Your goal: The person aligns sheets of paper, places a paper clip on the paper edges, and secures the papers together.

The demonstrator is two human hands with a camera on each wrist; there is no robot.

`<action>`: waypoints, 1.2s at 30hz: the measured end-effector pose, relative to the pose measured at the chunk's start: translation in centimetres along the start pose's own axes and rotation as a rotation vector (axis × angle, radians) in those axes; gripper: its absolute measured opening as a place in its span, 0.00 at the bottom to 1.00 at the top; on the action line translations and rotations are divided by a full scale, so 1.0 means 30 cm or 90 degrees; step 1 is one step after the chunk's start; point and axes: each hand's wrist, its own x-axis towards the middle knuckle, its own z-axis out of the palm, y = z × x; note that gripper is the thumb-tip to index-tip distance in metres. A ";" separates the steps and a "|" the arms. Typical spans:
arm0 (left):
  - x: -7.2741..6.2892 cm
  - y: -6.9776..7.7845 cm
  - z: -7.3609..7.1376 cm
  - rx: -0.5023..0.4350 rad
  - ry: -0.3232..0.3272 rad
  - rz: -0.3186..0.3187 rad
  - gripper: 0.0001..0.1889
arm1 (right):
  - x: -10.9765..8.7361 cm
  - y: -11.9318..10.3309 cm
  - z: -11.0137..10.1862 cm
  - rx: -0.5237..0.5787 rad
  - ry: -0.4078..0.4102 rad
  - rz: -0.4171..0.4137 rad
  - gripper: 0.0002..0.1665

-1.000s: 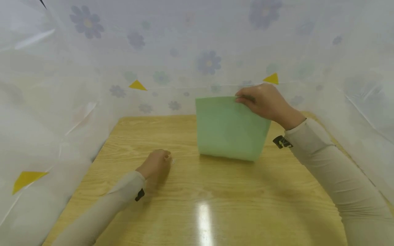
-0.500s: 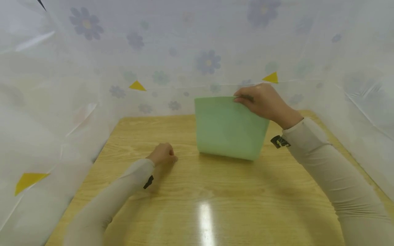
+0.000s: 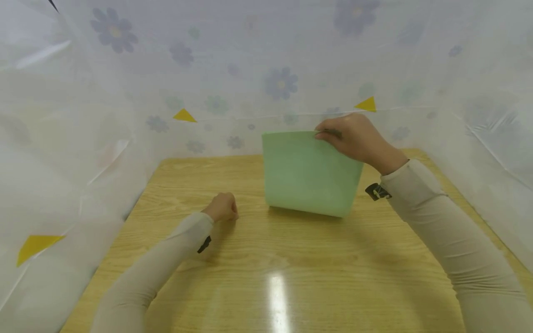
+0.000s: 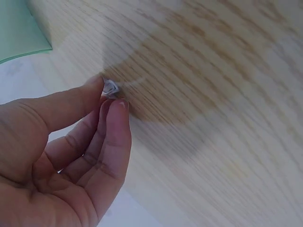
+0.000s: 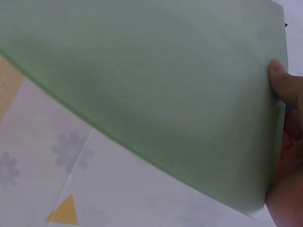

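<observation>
My right hand [image 3: 357, 139] pinches the top edge of a light green sheet of paper [image 3: 308, 175], held upright and slightly tilted over the table. In the right wrist view the thumb lies on the near face of the bowed sheet, with the other fingers behind it. To its left, low over the table, is my left hand [image 3: 222, 206]. The left wrist view shows its thumb and fingertips pinching a small silvery clip [image 4: 111, 87] just at or above the wood; most of it is hidden by the fingertips, so its exact shape is unclear.
A wood-grain table [image 3: 250, 277] lies under both hands, with a bright light reflection near the front. White plastic sheeting with a flower print [image 3: 233, 55] encloses the back and sides. Yellow triangles [image 3: 185, 115] mark the sheeting.
The left hand has moved slightly forward and right, its fingers coming down over the small clip, which showed beside them before. The right hand and green sheet have hardly moved.
</observation>
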 end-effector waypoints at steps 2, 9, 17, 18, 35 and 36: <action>-0.001 0.000 0.001 0.000 0.000 -0.001 0.04 | 0.000 0.001 -0.001 -0.001 -0.002 0.001 0.06; -0.002 -0.003 0.002 0.020 -0.009 0.010 0.03 | 0.006 0.003 -0.010 -0.004 0.006 -0.008 0.06; 0.000 -0.003 0.010 0.030 -0.042 -0.006 0.06 | 0.015 0.011 -0.027 -0.018 0.006 -0.003 0.05; 0.001 -0.002 0.011 0.032 -0.041 -0.002 0.07 | 0.015 0.013 -0.029 -0.020 0.005 0.001 0.05; 0.002 -0.004 0.020 0.016 -0.026 -0.004 0.08 | 0.025 0.009 -0.040 0.001 0.003 -0.006 0.05; 0.002 -0.005 0.020 0.010 -0.021 -0.001 0.08 | 0.025 0.009 -0.040 0.000 0.002 -0.005 0.06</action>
